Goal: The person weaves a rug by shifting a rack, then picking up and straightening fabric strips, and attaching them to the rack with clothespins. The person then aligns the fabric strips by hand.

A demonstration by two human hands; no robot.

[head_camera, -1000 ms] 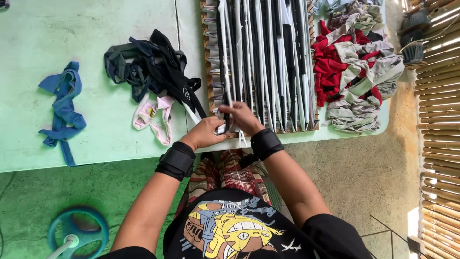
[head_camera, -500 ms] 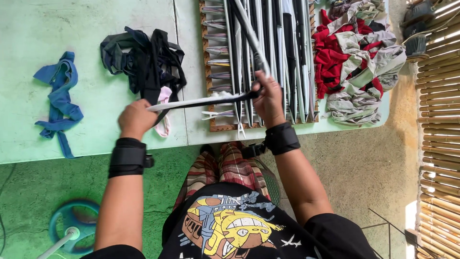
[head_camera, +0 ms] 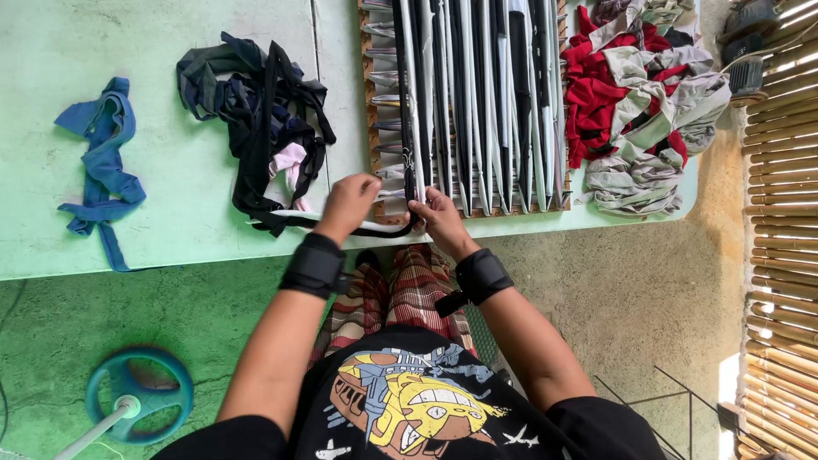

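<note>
Both hands (head_camera: 345, 204) (head_camera: 436, 217) pinch fabric strip (head_camera: 375, 228) at loom (head_camera: 469, 102) edge.

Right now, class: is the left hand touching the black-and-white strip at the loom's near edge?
Touching. The head view shows the left hand pinching the black-and-white strip, fingers closed on it with no gap, beside the loom.

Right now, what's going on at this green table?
A person is working fabric strips on a wooden loom frame strung with black and white strips. The left hand and right hand grip a black-and-white strip along the frame's near edge. A dark strip pile, blue strips and red-and-grey scraps lie nearby.
</note>
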